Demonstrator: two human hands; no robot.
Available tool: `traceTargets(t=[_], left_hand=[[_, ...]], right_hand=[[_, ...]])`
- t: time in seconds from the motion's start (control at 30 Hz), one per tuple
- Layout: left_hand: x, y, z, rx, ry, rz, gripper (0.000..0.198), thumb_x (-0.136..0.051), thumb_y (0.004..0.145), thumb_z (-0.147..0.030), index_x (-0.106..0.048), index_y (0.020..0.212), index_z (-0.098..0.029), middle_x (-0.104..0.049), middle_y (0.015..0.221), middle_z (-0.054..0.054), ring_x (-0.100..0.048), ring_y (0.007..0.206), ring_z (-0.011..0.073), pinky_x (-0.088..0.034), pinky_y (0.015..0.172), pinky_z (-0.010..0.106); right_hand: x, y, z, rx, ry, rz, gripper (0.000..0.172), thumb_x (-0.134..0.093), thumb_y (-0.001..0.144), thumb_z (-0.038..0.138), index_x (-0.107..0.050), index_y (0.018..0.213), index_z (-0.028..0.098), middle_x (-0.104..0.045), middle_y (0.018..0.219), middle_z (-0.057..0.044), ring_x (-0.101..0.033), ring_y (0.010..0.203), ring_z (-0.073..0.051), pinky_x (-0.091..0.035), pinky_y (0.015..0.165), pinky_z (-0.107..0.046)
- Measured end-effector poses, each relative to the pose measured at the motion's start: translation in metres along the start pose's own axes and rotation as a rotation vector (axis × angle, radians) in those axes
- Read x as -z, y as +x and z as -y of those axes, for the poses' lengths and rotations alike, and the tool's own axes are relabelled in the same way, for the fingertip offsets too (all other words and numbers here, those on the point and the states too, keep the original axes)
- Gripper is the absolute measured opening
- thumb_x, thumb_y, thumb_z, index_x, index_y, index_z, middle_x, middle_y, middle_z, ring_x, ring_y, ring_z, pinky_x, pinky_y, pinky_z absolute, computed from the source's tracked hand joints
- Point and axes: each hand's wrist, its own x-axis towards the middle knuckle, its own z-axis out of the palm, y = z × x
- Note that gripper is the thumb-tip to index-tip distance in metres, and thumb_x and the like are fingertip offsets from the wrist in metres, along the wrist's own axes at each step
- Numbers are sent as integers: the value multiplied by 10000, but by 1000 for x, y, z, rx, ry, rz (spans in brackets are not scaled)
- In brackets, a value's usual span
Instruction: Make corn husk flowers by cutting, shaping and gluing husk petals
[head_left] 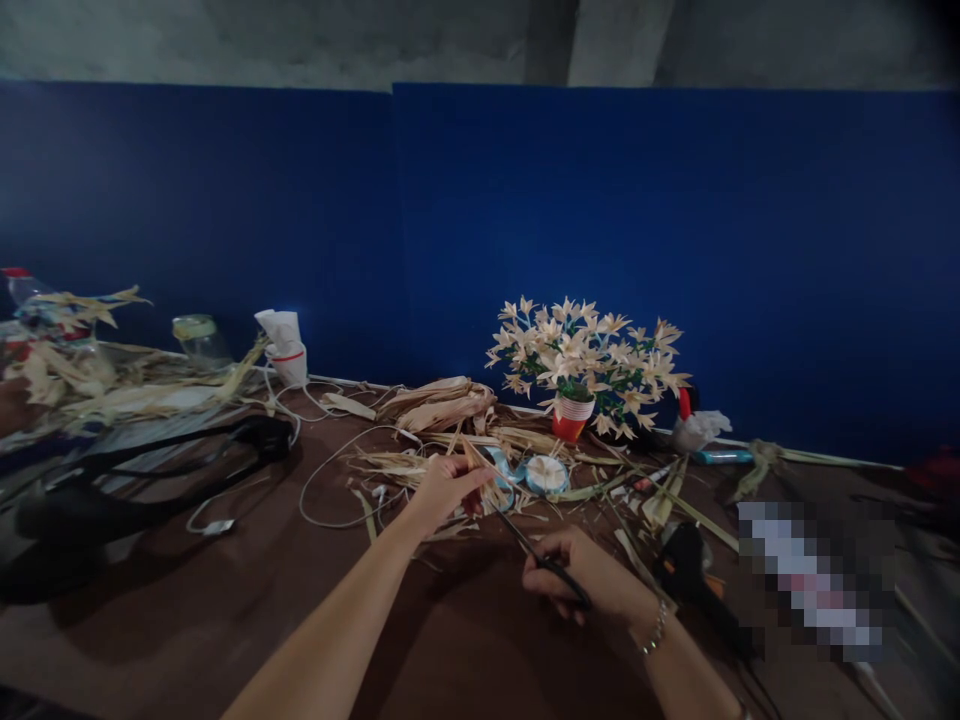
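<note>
Near the middle of the brown table, my left hand (454, 487) pinches a small piece of dried husk (472, 455) between thumb and fingers. My right hand (559, 575) is closed around the black handles of a pair of scissors (551, 567). The scissor blades point up and left, their tips close to the husk piece and my left fingers. Behind my hands lie strips of pale husk (390, 465) and a blue roll with a white centre (547, 474).
A red pot (570, 425) of pale husk flowers stands at the back. Bundled husks (439, 405) lie beside it. At the right are a black tool (686, 570) and a blurred-out object. At the left are a black strap-like object (135, 505), a white cable and a jar (202, 342).
</note>
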Motion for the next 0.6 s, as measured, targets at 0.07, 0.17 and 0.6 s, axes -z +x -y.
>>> traceTargets(t=[0.07, 0.17, 0.6], left_hand=[[0, 0, 0, 2, 17, 1, 229, -636, 639, -366, -616, 626, -139, -522, 396, -47, -505, 345, 95, -379, 354, 176], [-1, 0, 0, -5, 8, -12, 234, -635, 636, -373, -607, 619, -141, -525, 395, -44, -505, 344, 96, -387, 361, 181], [-5, 2, 7, -67, -68, -109, 245, -628, 647, -375, -635, 684, -133, -576, 457, -26, -540, 406, 113, -428, 412, 200]], right_hand=[[0, -1, 2, -10, -15, -7, 269, -615, 633, 403, -569, 688, 144, -442, 404, 80, -368, 323, -32, -297, 293, -124], [0, -1, 3, 2, -32, -15, 289, -611, 636, 426, -567, 682, 144, -444, 397, 80, -361, 312, -30, -286, 298, -129], [-2, 4, -1, 24, 17, -69, 359, -627, 603, 474, -553, 711, 140, -446, 380, 87, -365, 293, -31, -302, 294, -134]])
